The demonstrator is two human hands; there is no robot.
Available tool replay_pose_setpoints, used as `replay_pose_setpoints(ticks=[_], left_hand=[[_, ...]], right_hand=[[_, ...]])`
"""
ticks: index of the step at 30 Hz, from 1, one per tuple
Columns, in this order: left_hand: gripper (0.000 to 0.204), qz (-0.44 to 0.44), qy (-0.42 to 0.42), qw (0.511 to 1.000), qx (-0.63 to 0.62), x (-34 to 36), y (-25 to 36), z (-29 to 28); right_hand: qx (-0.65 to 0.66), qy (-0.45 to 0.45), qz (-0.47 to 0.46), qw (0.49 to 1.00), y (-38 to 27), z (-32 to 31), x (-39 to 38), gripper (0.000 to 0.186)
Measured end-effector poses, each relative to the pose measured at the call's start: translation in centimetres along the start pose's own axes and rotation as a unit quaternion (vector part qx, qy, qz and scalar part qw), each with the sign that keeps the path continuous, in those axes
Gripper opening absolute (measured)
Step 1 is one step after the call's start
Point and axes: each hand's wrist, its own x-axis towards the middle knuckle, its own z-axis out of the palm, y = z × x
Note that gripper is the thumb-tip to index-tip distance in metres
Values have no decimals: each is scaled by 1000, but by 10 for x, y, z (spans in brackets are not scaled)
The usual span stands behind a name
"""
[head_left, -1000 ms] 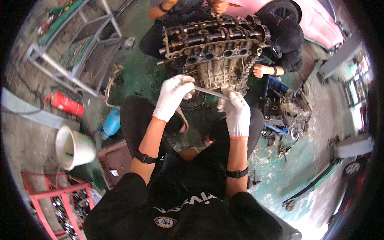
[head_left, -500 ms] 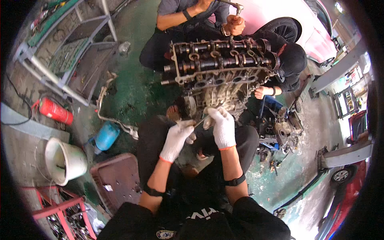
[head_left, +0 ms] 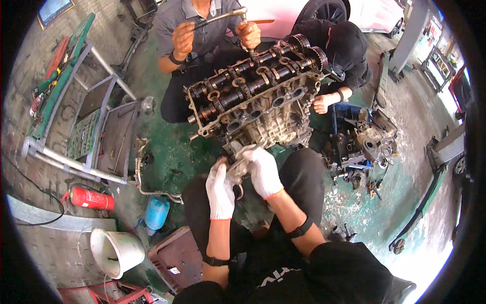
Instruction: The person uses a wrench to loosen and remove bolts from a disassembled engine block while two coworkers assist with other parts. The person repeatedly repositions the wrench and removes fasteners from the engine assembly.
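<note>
My left hand point(head_left: 220, 191), in a white knit glove, is closed at the near left corner of the engine. A blurred grey metal part point(head_left: 237, 171) is between it and my right hand point(head_left: 264, 173), which is gloved too and closed on the part's upper side. Motion smear hides the part's exact kind. Just beyond stands the engine point(head_left: 278, 124), its two camshafts point(head_left: 243, 91) exposed on top. Across from me a co-worker's hands hold a ratchet point(head_left: 217, 19) upright over the camshafts.
A second person in a dark cap point(head_left: 347, 50) crouches at the engine's right. A blue crate point(head_left: 349, 111) with metal parts is nearby. On the left are a metal rack point(head_left: 86, 106), fire extinguisher point(head_left: 91, 198), blue jug point(head_left: 156, 213), white bucket point(head_left: 119, 253) and brown tray point(head_left: 182, 258).
My view has turned, so the engine appears tilted and further left. The thin rod-like tool between my hands no longer shows; a grey metal part is there now. The co-worker's ratchet has swung.
</note>
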Motion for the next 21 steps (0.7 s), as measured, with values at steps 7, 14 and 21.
replay_pose_setpoints(ticks=[7,14,21], left_hand=[[29,101,-99,959,245,51,50,82],[30,83,-191,881,426,136,92,138],[28,61,-150,827,539,175,76,135]], right_hand=[[-93,-49,-171,980,-85,9,22,35],[-171,38,-157,972,-156,19,91,25],[-178,81,-143,970,-144,-17,136,26]])
